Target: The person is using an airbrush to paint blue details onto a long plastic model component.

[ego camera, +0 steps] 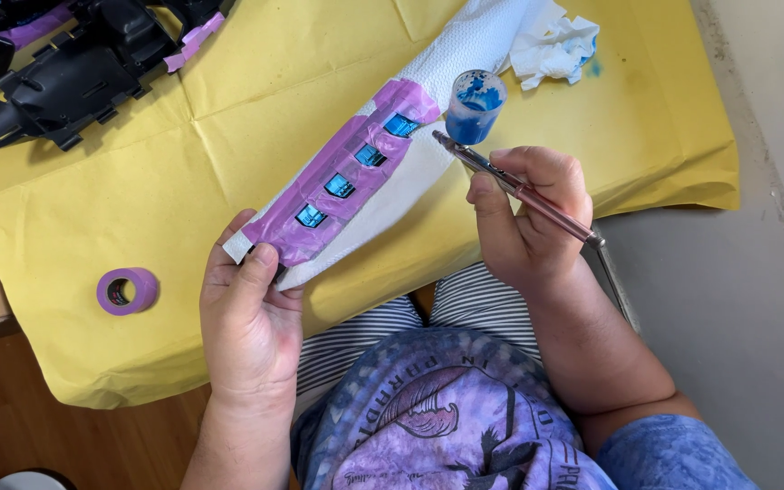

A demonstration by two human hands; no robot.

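My left hand (249, 318) grips the near end of a long part wrapped in white paper towel and purple masking tape (356, 168), with several small blue-painted openings showing in a row. My right hand (530, 218) holds a slim metal airbrush (510, 184), its tip pointing up-left toward the far end of the taped part. The airbrush's small cup (475, 106) is stained with blue paint. The two hands are a short way apart above my lap.
Yellow paper (256, 118) covers the floor. Black plastic model parts (65, 73) with purple tape lie at the top left. A roll of purple tape (126, 290) sits at the left. A blue-stained crumpled tissue (553, 45) lies at the top right.
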